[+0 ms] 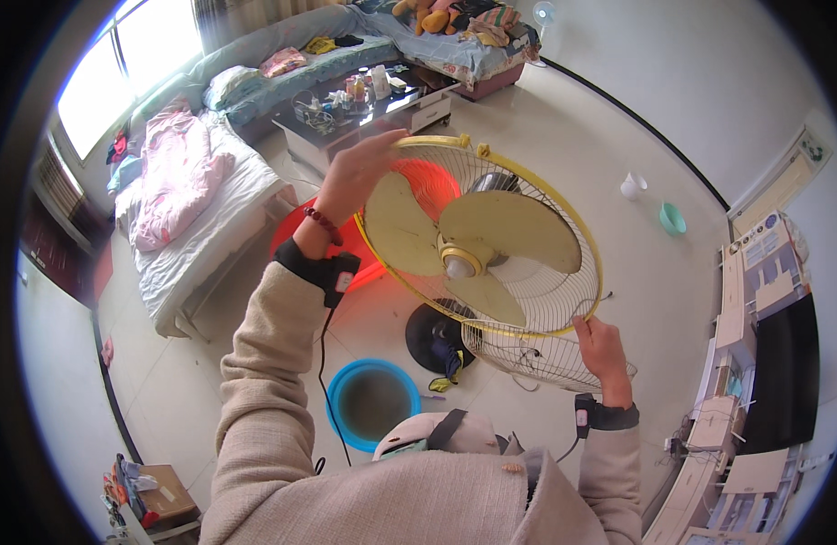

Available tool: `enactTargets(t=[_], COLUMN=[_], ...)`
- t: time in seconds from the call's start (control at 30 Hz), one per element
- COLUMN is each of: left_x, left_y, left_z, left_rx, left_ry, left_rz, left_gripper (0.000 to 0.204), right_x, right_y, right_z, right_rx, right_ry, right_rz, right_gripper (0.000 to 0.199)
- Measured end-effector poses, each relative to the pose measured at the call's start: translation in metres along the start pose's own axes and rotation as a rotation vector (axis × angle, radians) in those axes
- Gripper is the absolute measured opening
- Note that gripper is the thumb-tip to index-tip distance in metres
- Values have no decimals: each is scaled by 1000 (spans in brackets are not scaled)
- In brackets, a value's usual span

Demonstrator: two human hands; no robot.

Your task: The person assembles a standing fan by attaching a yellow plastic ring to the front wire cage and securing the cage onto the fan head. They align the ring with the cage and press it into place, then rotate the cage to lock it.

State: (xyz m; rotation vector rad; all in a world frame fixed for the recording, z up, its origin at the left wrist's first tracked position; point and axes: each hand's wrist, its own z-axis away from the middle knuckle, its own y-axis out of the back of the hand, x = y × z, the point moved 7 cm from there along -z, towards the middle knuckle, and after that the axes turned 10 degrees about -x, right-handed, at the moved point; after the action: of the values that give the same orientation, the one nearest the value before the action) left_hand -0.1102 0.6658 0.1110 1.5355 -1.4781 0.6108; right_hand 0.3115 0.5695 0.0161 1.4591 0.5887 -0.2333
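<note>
A fan head with a yellow-rimmed wire guard and three pale yellow-green blades faces me, its hub in the middle. My left hand grips the rim at the upper left, a red bead bracelet on its wrist. Closed on the rim at the lower right is my right hand. Below the fan head, a second wire guard shows partly, overlapped by the rim and my right hand. A round black base lies on the floor under the fan, with a dark blue and yellow cloth on it.
Behind the fan is a red basin. A blue basin of murky water stands nearer me. A low black-topped table and sofas are farther back. A green bowl sits right, near a television cabinet.
</note>
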Motion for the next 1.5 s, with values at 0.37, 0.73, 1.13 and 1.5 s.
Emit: enactTargets(t=[0.37,0.73,1.13,1.5], left_x=[77,89,87,85], left_y=[-44,-64,-64,-64], left_z=[-25,-31,-30,-33], left_rx=[-91,-150,-122,-132], left_ry=[-175,-258,-230,-278], left_rz=[-257,-415,-411,-314], left_gripper=[26,28,22,20], right_x=[-4,2,0,3], right_y=[2,-3,-3,-6], right_z=[2,1,3,8], right_rx=[58,45,66,102], right_ry=[71,-23,-3,14], right_rz=[6,14,16,-35], right_gripper=[35,36,35,34])
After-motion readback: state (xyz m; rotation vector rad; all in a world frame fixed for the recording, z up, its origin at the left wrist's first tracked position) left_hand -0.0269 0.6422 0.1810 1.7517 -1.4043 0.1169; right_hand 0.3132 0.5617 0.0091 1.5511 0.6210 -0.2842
